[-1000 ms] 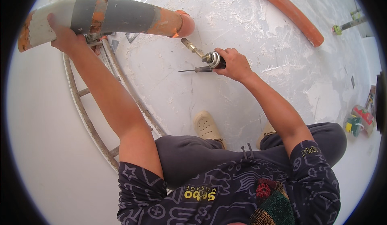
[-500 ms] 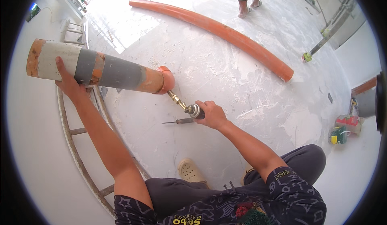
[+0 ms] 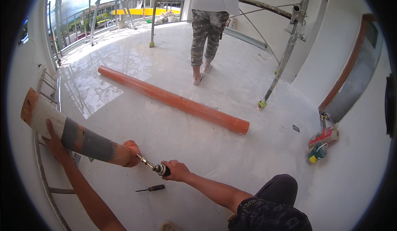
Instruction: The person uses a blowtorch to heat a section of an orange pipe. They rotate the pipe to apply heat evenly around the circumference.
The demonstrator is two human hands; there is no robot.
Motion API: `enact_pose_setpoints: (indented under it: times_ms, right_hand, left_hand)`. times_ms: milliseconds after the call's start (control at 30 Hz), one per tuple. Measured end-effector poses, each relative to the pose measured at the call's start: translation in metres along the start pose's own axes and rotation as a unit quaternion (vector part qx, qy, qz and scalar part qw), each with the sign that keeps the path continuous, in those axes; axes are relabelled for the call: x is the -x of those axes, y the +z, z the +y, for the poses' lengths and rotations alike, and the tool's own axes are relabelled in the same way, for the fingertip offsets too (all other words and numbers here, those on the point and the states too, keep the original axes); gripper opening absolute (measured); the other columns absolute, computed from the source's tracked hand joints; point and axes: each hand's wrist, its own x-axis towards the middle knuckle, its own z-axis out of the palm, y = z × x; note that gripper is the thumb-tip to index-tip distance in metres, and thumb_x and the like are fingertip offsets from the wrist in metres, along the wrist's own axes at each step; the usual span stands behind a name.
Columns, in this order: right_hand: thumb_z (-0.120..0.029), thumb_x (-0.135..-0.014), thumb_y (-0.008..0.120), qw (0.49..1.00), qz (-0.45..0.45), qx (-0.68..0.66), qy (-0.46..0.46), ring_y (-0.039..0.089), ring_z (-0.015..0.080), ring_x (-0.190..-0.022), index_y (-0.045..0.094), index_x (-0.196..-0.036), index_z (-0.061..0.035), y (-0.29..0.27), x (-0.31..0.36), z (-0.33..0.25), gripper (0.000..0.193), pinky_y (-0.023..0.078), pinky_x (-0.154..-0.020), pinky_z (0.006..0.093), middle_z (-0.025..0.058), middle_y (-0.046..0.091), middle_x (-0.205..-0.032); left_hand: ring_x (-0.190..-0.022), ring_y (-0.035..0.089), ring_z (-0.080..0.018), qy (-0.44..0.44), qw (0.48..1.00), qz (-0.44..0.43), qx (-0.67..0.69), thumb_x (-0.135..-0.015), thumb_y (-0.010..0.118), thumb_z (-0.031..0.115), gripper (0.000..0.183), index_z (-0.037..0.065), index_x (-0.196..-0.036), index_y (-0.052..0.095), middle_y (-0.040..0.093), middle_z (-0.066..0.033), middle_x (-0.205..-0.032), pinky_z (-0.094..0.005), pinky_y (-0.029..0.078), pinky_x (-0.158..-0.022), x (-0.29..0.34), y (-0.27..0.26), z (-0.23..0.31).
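Observation:
My left hand holds up a wide pipe near its far-left end, thumb along its side and the other fingers mostly hidden beneath. The pipe is orange with white and grey coating and slants down to the right. An orange collar-like fitting sits on its lower end. My right hand is closed around a gas torch, whose brass nozzle points into or right up against the fitting; I cannot tell which, and no flame shows. Below the torch a dark-handled screwdriver lies on the floor.
A long orange pipe lies across the pale floor ahead. Beyond it a person in camouflage trousers stands by scaffolding. A wooden ladder lies along the left wall. At the right wall sit a green tub and a red-and-beige bag.
My view has tilted up and turned right, bringing the person's upper body and the scaffolding into sight. Both hands keep their holds, the torch still at the fitting.

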Motion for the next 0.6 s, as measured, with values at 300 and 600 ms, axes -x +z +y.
enact_pose_setpoints:
  times_ms: [300,600]
  right_hand:
    - [-0.049,-0.081,0.091,0.995,0.084,0.044,-0.017,0.068,0.0337,-0.119,0.058,-0.148,-0.0203,0.067,-0.064,0.052,0.08,0.058,-0.099,0.0488,0.0137,0.069,-0.121]
    - [-0.048,-0.082,0.091,0.998,0.054,0.039,-0.003,0.068,0.0326,-0.118,0.058,-0.148,-0.0209,0.076,-0.055,0.054,0.079,0.059,-0.097,0.0482,0.0123,0.069,-0.119]
  left_hand:
    - [-0.129,0.065,-0.0344,0.05,0.99,0.003,0.131,-0.091,0.084,0.057,0.108,-0.007,-0.161,0.032,0.055,-0.0228,-0.15,-0.045,0.059,-0.108,0.022,0.027,-0.088]
    - [-0.127,0.065,-0.0357,0.04,0.992,0.017,0.119,-0.099,0.077,0.047,0.094,-0.009,-0.158,0.029,0.054,-0.0248,-0.149,-0.0486,0.061,-0.105,0.035,0.035,-0.097]
